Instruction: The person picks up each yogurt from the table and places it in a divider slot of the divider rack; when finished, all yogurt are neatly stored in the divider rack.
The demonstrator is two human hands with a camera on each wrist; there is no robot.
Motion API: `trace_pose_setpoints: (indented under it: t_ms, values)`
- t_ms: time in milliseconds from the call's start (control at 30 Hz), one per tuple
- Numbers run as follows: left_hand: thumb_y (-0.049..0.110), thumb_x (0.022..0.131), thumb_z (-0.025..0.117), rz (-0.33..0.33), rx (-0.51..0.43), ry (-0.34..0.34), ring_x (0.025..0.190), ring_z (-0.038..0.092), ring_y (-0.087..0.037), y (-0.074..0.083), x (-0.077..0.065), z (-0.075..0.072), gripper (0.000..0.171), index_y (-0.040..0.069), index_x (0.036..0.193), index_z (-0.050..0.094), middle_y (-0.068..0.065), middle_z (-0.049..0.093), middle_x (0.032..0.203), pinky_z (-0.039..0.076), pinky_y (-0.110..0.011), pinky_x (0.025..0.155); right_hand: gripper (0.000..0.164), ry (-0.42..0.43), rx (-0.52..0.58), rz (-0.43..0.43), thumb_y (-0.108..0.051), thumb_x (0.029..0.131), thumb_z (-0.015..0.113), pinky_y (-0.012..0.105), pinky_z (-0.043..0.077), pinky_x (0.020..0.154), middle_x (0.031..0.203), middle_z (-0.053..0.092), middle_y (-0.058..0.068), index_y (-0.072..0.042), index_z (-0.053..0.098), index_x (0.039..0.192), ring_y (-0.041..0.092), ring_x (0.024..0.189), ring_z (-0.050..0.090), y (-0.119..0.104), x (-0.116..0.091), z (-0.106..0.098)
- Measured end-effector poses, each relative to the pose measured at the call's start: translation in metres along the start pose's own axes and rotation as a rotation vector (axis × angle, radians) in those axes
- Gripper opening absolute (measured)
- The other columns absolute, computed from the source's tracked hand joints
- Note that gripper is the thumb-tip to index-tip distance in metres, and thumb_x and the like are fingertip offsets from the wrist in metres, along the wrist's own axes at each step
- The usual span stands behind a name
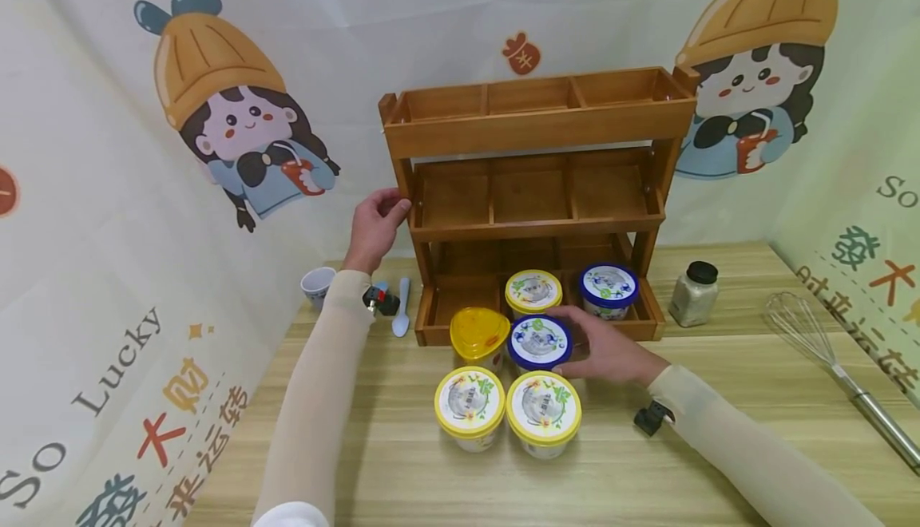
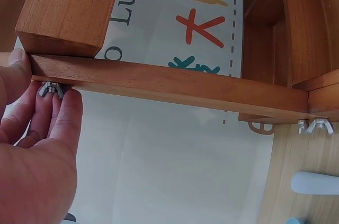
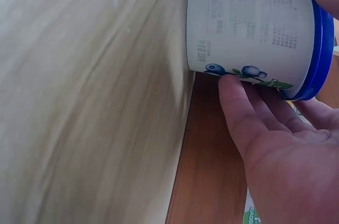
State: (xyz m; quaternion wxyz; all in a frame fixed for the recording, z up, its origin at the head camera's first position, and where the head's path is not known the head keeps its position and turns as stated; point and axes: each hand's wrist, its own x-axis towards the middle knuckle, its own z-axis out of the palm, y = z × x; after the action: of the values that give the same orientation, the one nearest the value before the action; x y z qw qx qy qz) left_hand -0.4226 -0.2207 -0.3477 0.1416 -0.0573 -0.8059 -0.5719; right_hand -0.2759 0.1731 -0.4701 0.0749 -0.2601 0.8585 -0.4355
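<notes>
My left hand (image 1: 377,219) holds the left side post of the three-tier wooden rack (image 1: 539,140). In the left wrist view the thumb lies on one side of the post and the fingers on the other, by a metal wing nut (image 2: 52,89). My right hand (image 1: 611,345) grips a blue-lidded yogurt cup (image 1: 540,343), which stands before the rack's bottom tier. The right wrist view shows fingers along the cup's white, blueberry-printed wall (image 3: 243,23) and the thumb at its lid. A yellow-lidded cup (image 1: 533,291) and another blue-lidded cup (image 1: 608,286) sit in the bottom tier.
Two yellow-lidded cups (image 1: 470,403) and a yellow-topped container (image 1: 479,334) stand close around the held cup. Left of the rack are a small white cup (image 1: 317,286) and a light-blue spoon (image 1: 402,311). A black-capped jar (image 1: 694,295) and a whisk (image 1: 837,367) are at the right.
</notes>
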Motion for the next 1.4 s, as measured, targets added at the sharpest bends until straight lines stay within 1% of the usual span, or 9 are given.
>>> trace_pose_setpoints:
  t_ms: [167, 300, 433, 567, 700, 933, 1033, 1167, 1400]
  values:
    - [0.030, 0.106, 0.066, 0.002, 0.005, -0.004, 0.126, 0.061, -0.028, 0.002, 0.001, 0.001, 0.047, 0.005, 0.146, 0.059, -0.016, 0.064, 0.142, 0.052, -0.041, 0.112, 0.097, -0.001, -0.005, -0.012, -0.035, 0.081, 0.092, 0.059, 0.050, 0.111, 0.152, 0.056, 0.019, -0.012, 0.041, 0.160, 0.042, 0.139, 0.055, 0.003, -0.004, -0.003]
    - [0.029, 0.106, 0.066, 0.001, 0.001, -0.005, 0.125, 0.061, -0.028, 0.001, 0.002, 0.002, 0.047, 0.005, 0.145, 0.060, -0.016, 0.064, 0.142, 0.052, -0.041, 0.112, 0.096, 0.019, -0.028, -0.028, -0.037, 0.078, 0.093, 0.066, 0.042, 0.115, 0.147, 0.060, 0.019, -0.008, 0.044, 0.156, 0.042, 0.137, 0.055, 0.004, -0.007, -0.006]
    - [0.028, 0.106, 0.067, 0.011, -0.008, -0.005, 0.124, 0.062, -0.028, 0.000, 0.002, 0.002, 0.046, 0.004, 0.144, 0.060, -0.017, 0.064, 0.141, 0.052, -0.042, 0.111, 0.097, 0.036, -0.027, -0.012, -0.038, 0.077, 0.094, 0.069, 0.037, 0.119, 0.147, 0.059, 0.017, -0.008, 0.044, 0.154, 0.042, 0.139, 0.054, 0.002, -0.008, -0.009]
    - [0.028, 0.106, 0.067, 0.017, -0.003, -0.005, 0.124, 0.061, -0.028, -0.002, 0.002, 0.002, 0.046, 0.004, 0.144, 0.060, -0.017, 0.064, 0.141, 0.053, -0.041, 0.110, 0.098, 0.053, -0.005, 0.002, -0.038, 0.076, 0.095, 0.066, 0.042, 0.117, 0.148, 0.059, 0.016, -0.011, 0.042, 0.154, 0.041, 0.139, 0.055, -0.001, -0.010, -0.012]
    - [0.028, 0.106, 0.067, 0.002, 0.000, -0.003, 0.122, 0.061, -0.026, -0.005, 0.000, 0.001, 0.045, 0.004, 0.143, 0.061, -0.017, 0.064, 0.140, 0.053, -0.039, 0.109, 0.097, 0.071, 0.012, -0.023, -0.032, 0.077, 0.095, 0.064, 0.048, 0.112, 0.147, 0.059, 0.017, -0.010, 0.041, 0.153, 0.041, 0.137, 0.056, -0.007, -0.012, -0.017]
    - [0.029, 0.106, 0.067, 0.009, 0.007, -0.007, 0.122, 0.061, -0.027, -0.006, 0.000, 0.002, 0.046, 0.004, 0.143, 0.060, -0.017, 0.064, 0.139, 0.053, -0.041, 0.109, 0.102, 0.139, -0.067, -0.048, -0.038, 0.078, 0.092, 0.070, 0.040, 0.116, 0.157, 0.050, 0.020, -0.011, 0.036, 0.160, 0.046, 0.144, 0.049, -0.019, -0.010, -0.030]
    - [0.029, 0.106, 0.067, 0.001, 0.006, -0.003, 0.123, 0.061, -0.028, -0.004, 0.000, 0.001, 0.046, 0.005, 0.144, 0.060, -0.016, 0.064, 0.139, 0.053, -0.042, 0.110, 0.104, 0.130, -0.079, -0.047, -0.038, 0.080, 0.090, 0.068, 0.045, 0.113, 0.158, 0.048, 0.022, -0.014, 0.033, 0.164, 0.047, 0.143, 0.049, -0.025, -0.008, -0.036]
    - [0.030, 0.106, 0.066, 0.004, 0.014, -0.003, 0.124, 0.060, -0.027, -0.003, 0.000, 0.001, 0.046, 0.005, 0.145, 0.059, -0.016, 0.064, 0.140, 0.052, -0.041, 0.111, 0.101, 0.139, -0.096, -0.046, -0.037, 0.081, 0.090, 0.065, 0.049, 0.110, 0.155, 0.052, 0.022, -0.016, 0.035, 0.163, 0.044, 0.139, 0.053, -0.032, -0.005, -0.041]
    - [0.025, 0.105, 0.068, 0.056, 0.006, 0.010, 0.119, 0.062, -0.026, -0.003, 0.002, 0.000, 0.044, 0.000, 0.141, 0.062, -0.019, 0.066, 0.136, 0.053, -0.036, 0.103, 0.101, 0.136, -0.039, -0.030, -0.038, 0.082, 0.091, 0.057, 0.055, 0.107, 0.153, 0.052, 0.017, -0.019, 0.034, 0.163, 0.039, 0.136, 0.055, -0.042, 0.004, -0.047]
